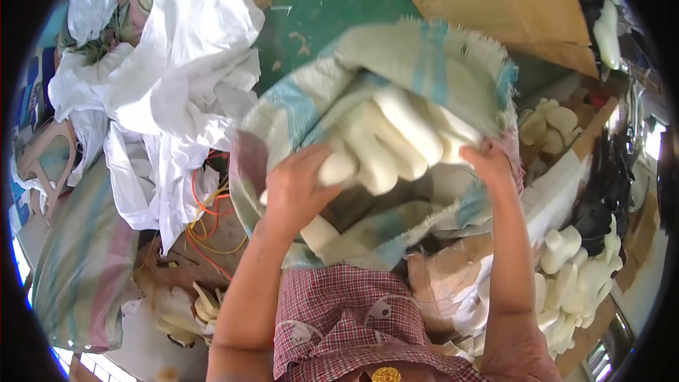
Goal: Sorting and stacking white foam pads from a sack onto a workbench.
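Within the frayed mouth of a pale grey-green woven plastic sack with blue and pink stripes (453, 64), the left hand (291, 185) has its fingers and thumb curved around the left end of a cluster of smooth, cream-white, rounded, lobed pieces (385, 145); the right hand (493, 163) has its thumb against the cluster's right end, but its other fingers are partly hidden and I cannot tell what they hold. The cluster is slightly blurred and lies across the sack's opening, with another pale piece (320, 235) below the left hand. Nearer the body hangs a red-and-white checked cloth garment (346, 304). Farther left are thin red and yellow cables (201, 205), crumpled white plastic sheeting (187, 49) and a second striped woven sack (85, 262); on the right, more cream-white lobed pieces (580, 286) lie heaped, and brown cardboard (502, 0) spreads beyond the sack
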Demonstrator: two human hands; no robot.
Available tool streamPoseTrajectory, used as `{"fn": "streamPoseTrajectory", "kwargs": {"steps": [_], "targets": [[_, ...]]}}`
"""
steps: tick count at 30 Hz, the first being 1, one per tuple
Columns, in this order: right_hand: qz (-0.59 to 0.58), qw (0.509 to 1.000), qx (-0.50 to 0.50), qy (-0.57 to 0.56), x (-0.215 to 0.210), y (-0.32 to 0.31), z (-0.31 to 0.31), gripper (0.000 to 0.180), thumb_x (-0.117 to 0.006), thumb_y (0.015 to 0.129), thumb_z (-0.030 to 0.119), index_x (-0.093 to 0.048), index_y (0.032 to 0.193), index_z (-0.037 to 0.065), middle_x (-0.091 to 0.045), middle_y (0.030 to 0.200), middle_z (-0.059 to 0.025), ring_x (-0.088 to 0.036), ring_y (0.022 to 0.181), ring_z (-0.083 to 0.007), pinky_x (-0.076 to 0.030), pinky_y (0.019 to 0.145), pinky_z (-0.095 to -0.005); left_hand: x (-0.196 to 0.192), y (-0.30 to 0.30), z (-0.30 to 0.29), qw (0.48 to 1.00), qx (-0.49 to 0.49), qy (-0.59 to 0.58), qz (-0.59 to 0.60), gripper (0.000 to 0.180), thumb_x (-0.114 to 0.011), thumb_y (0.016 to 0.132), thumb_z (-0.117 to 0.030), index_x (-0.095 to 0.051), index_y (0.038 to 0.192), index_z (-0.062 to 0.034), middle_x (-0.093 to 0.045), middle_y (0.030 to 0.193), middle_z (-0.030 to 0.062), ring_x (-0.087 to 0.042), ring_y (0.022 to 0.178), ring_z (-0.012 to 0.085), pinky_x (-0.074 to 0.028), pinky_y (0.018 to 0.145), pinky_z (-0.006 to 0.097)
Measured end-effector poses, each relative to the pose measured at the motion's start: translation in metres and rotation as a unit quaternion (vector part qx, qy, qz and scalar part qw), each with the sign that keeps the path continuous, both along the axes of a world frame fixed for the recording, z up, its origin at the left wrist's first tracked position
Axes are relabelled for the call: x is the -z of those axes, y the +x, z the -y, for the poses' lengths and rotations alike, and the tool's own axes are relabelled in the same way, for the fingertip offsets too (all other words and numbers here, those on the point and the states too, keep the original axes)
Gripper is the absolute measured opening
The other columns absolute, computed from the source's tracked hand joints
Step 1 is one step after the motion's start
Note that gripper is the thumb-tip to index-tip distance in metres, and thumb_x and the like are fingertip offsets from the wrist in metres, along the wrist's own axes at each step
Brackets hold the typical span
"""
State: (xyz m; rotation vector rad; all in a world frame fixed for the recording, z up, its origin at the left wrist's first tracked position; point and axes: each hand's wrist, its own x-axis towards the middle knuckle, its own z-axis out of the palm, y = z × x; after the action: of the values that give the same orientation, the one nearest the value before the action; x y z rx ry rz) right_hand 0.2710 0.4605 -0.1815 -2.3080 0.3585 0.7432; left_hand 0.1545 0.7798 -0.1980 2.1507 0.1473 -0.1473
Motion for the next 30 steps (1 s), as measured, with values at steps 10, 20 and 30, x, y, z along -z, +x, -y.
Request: {"fn": "streamPoseTrajectory", "kwargs": {"steps": [10, 20, 30], "targets": [[0.137, 0.989, -0.048, 0.038, -0.119, -0.048, -0.016, 0.056, -0.074, 0.059, 0.019, -0.055, 0.109, 0.000, -0.050, 0.110, -0.0158, -0.052, 0.101, -0.0303, -0.042, 0.090, -0.0366, -0.158, -0.046, 0.004, 0.991, 0.042, 0.069, 0.110, 0.056, -0.079, 0.047, -0.013, -0.063, 0.099, -0.0024, -0.064, 0.100, 0.0128, -0.061, 0.078, 0.0295, -0.049, 0.071, 0.037], [0.271, 0.956, -0.105, 0.041, -0.258, -0.114, -0.036, 0.054, -0.073, 0.056, 0.019, -0.057, 0.104, 0.001, -0.045, 0.121, -0.0234, -0.052, 0.107, -0.0376, -0.046, 0.088, -0.0388, -0.301, -0.069, 0.001, 0.969, 0.130, 0.074, 0.197, 0.046, -0.077, 0.051, -0.020, -0.066, 0.092, -0.0016, -0.067, 0.092, 0.0098, -0.058, 0.059, 0.0226, -0.046, 0.055, 0.032], [0.353, 0.929, 0.039, -0.107, -0.396, -0.272, -0.001, 0.065, -0.076, 0.053, 0.019, -0.054, 0.112, 0.001, -0.044, 0.123, -0.0204, -0.052, 0.107, -0.0349, -0.045, 0.090, -0.0398, -0.382, -0.085, 0.014, 0.874, 0.370, 0.000, 0.315, 0.048, -0.071, 0.052, -0.029, -0.067, 0.089, 0.0013, -0.067, 0.091, 0.0162, -0.061, 0.066, 0.0288, -0.048, 0.060, 0.033]]}}
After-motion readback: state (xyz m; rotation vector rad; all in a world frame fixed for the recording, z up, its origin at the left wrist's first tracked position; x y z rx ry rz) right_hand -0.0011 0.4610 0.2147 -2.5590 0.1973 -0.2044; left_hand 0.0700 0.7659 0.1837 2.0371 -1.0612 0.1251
